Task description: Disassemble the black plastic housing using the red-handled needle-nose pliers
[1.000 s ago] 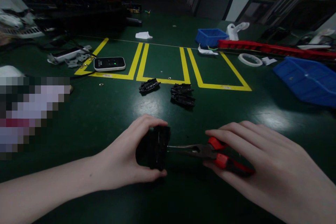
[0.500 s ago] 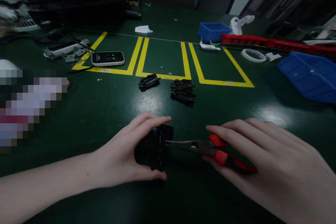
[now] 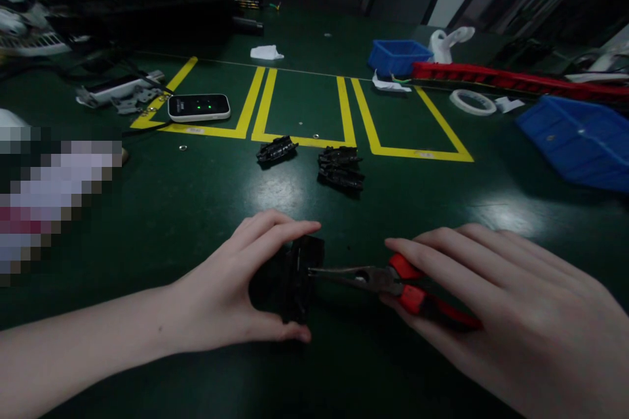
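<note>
Between the thumb and fingers of my left hand [image 3: 236,281] is a black plastic part [image 3: 301,275], held near the tabletop. Its details are lost in the dark. My right hand [image 3: 496,301] grips the red and black handles of long-nose pliers [image 3: 373,278]. The jaws point left and their tips reach the right side of the black part; whether they clamp anything there is too dark to tell. Farther out on the table lie similar black parts, a single piece [image 3: 276,150] and a close group [image 3: 341,167] to its right.
Yellow tape [image 3: 422,155] marks frames on the green table [image 3: 196,209]. A white-rimmed device [image 3: 199,108] with green lights sits at left. Blue bins [image 3: 399,57], a tape roll [image 3: 472,103] and a long red strip [image 3: 501,78] are at right. A pixelated area covers the left edge.
The plier tips have shifted slightly left, from the black part's right edge onto its face. The black part has tilted a little in my left hand. The camera view has shifted slightly.
</note>
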A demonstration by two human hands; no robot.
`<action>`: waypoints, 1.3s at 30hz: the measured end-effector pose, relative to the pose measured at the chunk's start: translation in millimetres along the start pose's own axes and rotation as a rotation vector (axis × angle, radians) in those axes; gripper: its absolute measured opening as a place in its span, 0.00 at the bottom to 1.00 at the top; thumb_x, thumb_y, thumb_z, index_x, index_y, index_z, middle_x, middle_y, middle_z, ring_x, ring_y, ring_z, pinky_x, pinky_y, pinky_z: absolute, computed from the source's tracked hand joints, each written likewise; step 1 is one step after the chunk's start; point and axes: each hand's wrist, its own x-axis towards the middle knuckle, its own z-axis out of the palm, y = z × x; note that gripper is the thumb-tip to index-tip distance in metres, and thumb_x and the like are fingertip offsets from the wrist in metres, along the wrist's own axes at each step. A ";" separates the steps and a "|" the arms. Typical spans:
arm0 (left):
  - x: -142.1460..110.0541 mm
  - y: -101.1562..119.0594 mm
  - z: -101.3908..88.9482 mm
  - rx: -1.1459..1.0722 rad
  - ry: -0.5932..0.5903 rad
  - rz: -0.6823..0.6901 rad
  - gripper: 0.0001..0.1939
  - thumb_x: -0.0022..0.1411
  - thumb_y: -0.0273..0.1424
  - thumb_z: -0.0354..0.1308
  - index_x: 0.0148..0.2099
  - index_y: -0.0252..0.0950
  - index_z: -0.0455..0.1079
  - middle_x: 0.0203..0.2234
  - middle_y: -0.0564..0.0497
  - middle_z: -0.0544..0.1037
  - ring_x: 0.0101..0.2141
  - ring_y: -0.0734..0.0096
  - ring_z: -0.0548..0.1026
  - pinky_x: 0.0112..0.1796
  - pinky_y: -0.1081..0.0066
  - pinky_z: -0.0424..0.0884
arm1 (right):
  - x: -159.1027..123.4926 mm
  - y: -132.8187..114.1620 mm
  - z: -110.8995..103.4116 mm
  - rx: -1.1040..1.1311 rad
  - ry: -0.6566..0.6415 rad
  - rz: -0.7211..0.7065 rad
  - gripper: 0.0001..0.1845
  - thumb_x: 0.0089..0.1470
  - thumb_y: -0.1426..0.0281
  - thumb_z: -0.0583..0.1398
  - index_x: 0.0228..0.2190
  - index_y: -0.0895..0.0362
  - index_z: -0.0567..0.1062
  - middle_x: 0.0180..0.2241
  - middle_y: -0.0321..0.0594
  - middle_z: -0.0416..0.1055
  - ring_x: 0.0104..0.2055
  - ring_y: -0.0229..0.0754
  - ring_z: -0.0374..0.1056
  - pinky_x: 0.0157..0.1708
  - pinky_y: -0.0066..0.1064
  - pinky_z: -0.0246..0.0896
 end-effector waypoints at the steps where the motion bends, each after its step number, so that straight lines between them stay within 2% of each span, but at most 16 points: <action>1: 0.0 0.0 -0.1 0.003 0.002 0.004 0.43 0.56 0.41 0.76 0.70 0.53 0.63 0.57 0.49 0.71 0.55 0.53 0.72 0.57 0.56 0.73 | -0.1 -0.1 -0.1 -0.007 0.004 -0.003 0.16 0.59 0.70 0.60 0.49 0.52 0.76 0.39 0.44 0.79 0.36 0.52 0.73 0.33 0.47 0.66; 6: 1.5 0.8 -1.1 -0.002 0.004 0.020 0.44 0.54 0.40 0.77 0.69 0.53 0.63 0.56 0.50 0.72 0.55 0.54 0.72 0.56 0.57 0.73 | -0.6 -2.3 0.7 -0.089 0.019 -0.056 0.14 0.61 0.70 0.58 0.48 0.53 0.75 0.38 0.45 0.79 0.35 0.53 0.72 0.33 0.46 0.65; 10: 4.4 2.6 -2.7 -0.036 -0.015 0.005 0.44 0.51 0.44 0.78 0.67 0.48 0.66 0.54 0.47 0.74 0.54 0.51 0.73 0.56 0.55 0.73 | -6.0 -6.1 1.8 -0.148 0.011 -0.029 0.17 0.61 0.70 0.58 0.52 0.55 0.75 0.41 0.48 0.80 0.38 0.56 0.73 0.35 0.48 0.64; 17: 5.1 3.0 -3.7 -0.033 -0.011 0.012 0.43 0.52 0.44 0.78 0.66 0.47 0.66 0.54 0.48 0.75 0.53 0.53 0.75 0.54 0.56 0.75 | -14.8 -8.3 1.1 -0.185 0.036 -0.002 0.22 0.61 0.69 0.59 0.56 0.51 0.74 0.44 0.46 0.81 0.42 0.58 0.74 0.40 0.50 0.65; 23: 0.4 -1.0 -1.9 0.027 0.002 0.101 0.41 0.57 0.39 0.75 0.68 0.51 0.62 0.56 0.49 0.73 0.54 0.57 0.74 0.53 0.62 0.76 | -7.5 -7.9 1.5 -0.218 0.001 -0.069 0.17 0.60 0.72 0.57 0.50 0.58 0.76 0.41 0.51 0.79 0.38 0.58 0.71 0.35 0.49 0.63; 28: 0.7 -2.0 -1.9 0.025 0.001 0.120 0.40 0.58 0.38 0.75 0.68 0.51 0.62 0.56 0.50 0.72 0.54 0.59 0.74 0.52 0.64 0.76 | -1.0 -6.1 1.3 -0.153 0.007 -0.052 0.13 0.60 0.71 0.57 0.45 0.55 0.77 0.37 0.49 0.77 0.35 0.56 0.70 0.33 0.47 0.61; 31: 1.8 -0.3 -2.5 0.022 -0.007 0.091 0.40 0.58 0.39 0.74 0.68 0.49 0.63 0.55 0.48 0.73 0.54 0.56 0.75 0.53 0.60 0.76 | 1.8 -5.3 1.7 -0.109 -0.001 -0.037 0.11 0.59 0.70 0.58 0.43 0.53 0.77 0.34 0.46 0.76 0.32 0.54 0.69 0.31 0.46 0.60; 35: 4.4 2.5 -3.9 0.009 -0.018 0.053 0.41 0.56 0.42 0.75 0.68 0.47 0.64 0.55 0.46 0.75 0.54 0.54 0.75 0.54 0.58 0.77 | 2.0 -5.1 1.5 -0.109 -0.011 -0.039 0.12 0.59 0.70 0.57 0.44 0.52 0.77 0.34 0.45 0.76 0.33 0.54 0.69 0.31 0.46 0.60; 39: 7.6 3.0 -5.3 -0.058 -0.027 0.026 0.41 0.52 0.43 0.78 0.65 0.46 0.67 0.53 0.49 0.77 0.52 0.56 0.77 0.53 0.60 0.77 | 1.0 -6.4 0.5 -0.234 -0.003 -0.088 0.15 0.60 0.73 0.55 0.47 0.55 0.76 0.37 0.48 0.77 0.35 0.55 0.68 0.33 0.46 0.60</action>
